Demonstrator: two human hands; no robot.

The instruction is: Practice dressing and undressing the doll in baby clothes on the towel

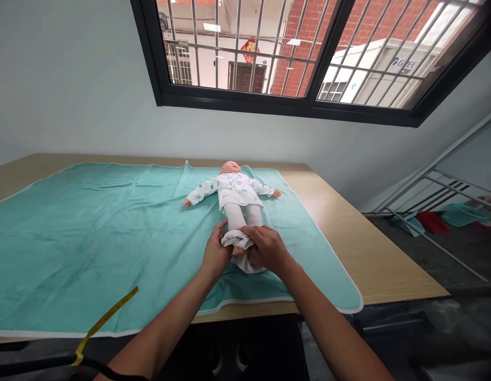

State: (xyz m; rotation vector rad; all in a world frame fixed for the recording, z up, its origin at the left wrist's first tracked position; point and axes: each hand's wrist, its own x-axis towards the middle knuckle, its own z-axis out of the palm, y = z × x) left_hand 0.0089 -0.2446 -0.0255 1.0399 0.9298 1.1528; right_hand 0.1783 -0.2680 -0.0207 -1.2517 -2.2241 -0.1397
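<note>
A baby doll (235, 190) lies on its back on a teal blanket (90, 233), head toward the wall, arms spread. It wears a white printed top and white trousers (242, 214). My left hand (216, 254) and my right hand (265, 246) are both closed on the bunched white fabric at the doll's feet (235, 241). The feet themselves are hidden under my fingers and the cloth.
The blanket covers most of a wooden table (372, 254) that stands against a pale wall under a barred window (293, 47). A yellow strap (106, 317) hangs at the lower left. Metal railings (436, 185) and coloured cloths lie on the floor at the right.
</note>
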